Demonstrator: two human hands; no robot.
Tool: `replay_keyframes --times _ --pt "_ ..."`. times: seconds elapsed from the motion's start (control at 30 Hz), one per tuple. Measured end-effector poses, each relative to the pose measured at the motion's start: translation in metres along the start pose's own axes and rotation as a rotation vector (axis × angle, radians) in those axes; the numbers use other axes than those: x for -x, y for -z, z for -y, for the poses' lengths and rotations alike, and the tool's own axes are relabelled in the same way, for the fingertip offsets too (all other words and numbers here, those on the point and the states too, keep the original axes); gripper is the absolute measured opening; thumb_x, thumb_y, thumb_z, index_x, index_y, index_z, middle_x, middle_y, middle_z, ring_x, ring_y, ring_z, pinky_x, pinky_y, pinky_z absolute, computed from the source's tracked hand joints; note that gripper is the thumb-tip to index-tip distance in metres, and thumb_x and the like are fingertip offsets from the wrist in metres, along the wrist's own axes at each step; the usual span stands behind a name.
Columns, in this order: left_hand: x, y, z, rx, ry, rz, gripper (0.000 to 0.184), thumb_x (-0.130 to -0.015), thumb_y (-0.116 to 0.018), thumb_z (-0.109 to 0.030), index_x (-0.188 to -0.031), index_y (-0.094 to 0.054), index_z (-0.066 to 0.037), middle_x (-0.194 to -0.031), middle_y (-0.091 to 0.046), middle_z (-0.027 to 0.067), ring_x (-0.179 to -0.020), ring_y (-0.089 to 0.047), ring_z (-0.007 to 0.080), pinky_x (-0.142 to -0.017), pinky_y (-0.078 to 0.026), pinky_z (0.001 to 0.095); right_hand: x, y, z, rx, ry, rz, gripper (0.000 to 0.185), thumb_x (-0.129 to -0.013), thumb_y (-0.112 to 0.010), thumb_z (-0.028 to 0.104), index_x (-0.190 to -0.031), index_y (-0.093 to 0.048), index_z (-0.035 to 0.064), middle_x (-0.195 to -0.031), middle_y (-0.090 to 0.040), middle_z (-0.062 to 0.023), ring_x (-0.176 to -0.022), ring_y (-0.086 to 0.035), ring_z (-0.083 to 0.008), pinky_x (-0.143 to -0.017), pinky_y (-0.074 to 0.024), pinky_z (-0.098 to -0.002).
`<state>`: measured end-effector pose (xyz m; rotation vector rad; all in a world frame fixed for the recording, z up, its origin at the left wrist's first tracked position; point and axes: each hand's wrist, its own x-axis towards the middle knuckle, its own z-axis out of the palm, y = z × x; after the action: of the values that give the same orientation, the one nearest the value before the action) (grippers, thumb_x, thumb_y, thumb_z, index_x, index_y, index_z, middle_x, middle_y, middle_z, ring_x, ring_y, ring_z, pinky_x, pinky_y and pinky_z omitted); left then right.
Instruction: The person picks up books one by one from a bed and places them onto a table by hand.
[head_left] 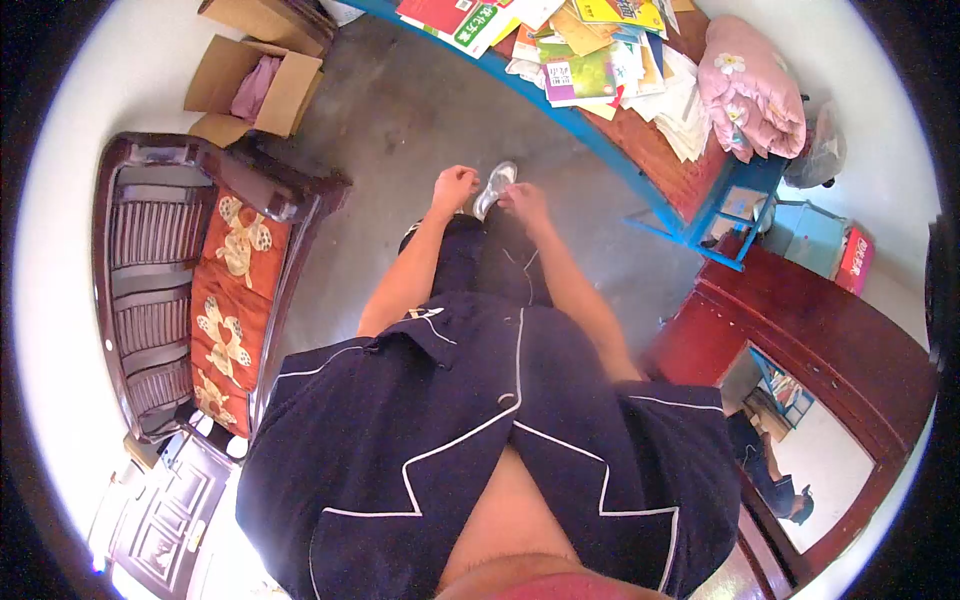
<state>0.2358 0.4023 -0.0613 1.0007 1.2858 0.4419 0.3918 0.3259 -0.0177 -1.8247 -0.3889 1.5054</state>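
First, at far left, the sofa [205, 290] stands well apart from the hands. Next, the left hand [457, 187] has its fingers curled; whether it grips anything cannot be determined. Between the hands is what appears to be a silver shoe [495, 188], long axis pointing away from the torso, far end angled right. The right hand [525, 203], nearer, overlaps its right edge, fingers bent; grip cannot be confirmed. Farther right, the bench [680, 180] carries books [585, 75].
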Motion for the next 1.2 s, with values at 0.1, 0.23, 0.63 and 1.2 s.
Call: replay_keyframes --times 0.1,0.23,0.63,1.2 --pt "-0.026 0.003 -0.015 -0.034 0.0 -0.002 0.023 -0.083 -0.049 -0.013 -0.095 -0.062 0.002 -0.08 -0.067 0.0116 -0.068 -0.065 0.0149 -0.063 -0.051 0.0265 -0.015 -0.002 0.023 -0.024 0.018 -0.013 0.024 -0.087 -0.053 0.02 -0.098 -0.055 -0.001 -0.088 -0.064 -0.0117 -0.073 -0.063 -0.0165 -0.062 -0.0496 -0.0273" --pt "-0.059 0.009 -0.052 -0.072 0.017 0.031 0.024 -0.081 -0.05 -0.014 -0.095 -0.062 0.002 -0.082 -0.067 0.0122 -0.068 -0.065 0.0156 -0.064 -0.051 0.0266 -0.082 0.0 0.034 0.104 0.156 -0.019 0.024 -0.086 -0.053 0.02 -0.096 -0.056 -0.0019 -0.086 -0.064 -0.0118 -0.072 -0.063 -0.0166 -0.062 -0.0494 -0.0274" --pt "-0.173 0.021 -0.164 0.095 0.026 -0.162 0.023 -0.085 -0.046 -0.013 -0.095 -0.061 0.002 -0.084 -0.066 0.0112 -0.07 -0.064 0.0165 -0.063 -0.05 0.0277 -0.196 -0.009 0.203 -0.1 0.124 0.16 0.02 -0.086 -0.053 0.016 -0.092 -0.057 -0.0028 -0.08 -0.065 -0.012 -0.066 -0.063 -0.0171 -0.053 -0.0467 -0.0257" --pt "-0.345 0.092 -0.237 0.238 0.01 -0.097 0.022 -0.086 -0.047 -0.014 -0.093 -0.061 0.002 -0.081 -0.065 0.01 -0.065 -0.063 0.0161 -0.056 -0.049 0.0266 -0.323 -0.096 0.317 -0.045 0.026 0.184 0.024 -0.087 -0.052 0.02 -0.096 -0.056 -0.0022 -0.086 -0.065 -0.0113 -0.072 -0.063 -0.0175 -0.058 -0.049 -0.0274"
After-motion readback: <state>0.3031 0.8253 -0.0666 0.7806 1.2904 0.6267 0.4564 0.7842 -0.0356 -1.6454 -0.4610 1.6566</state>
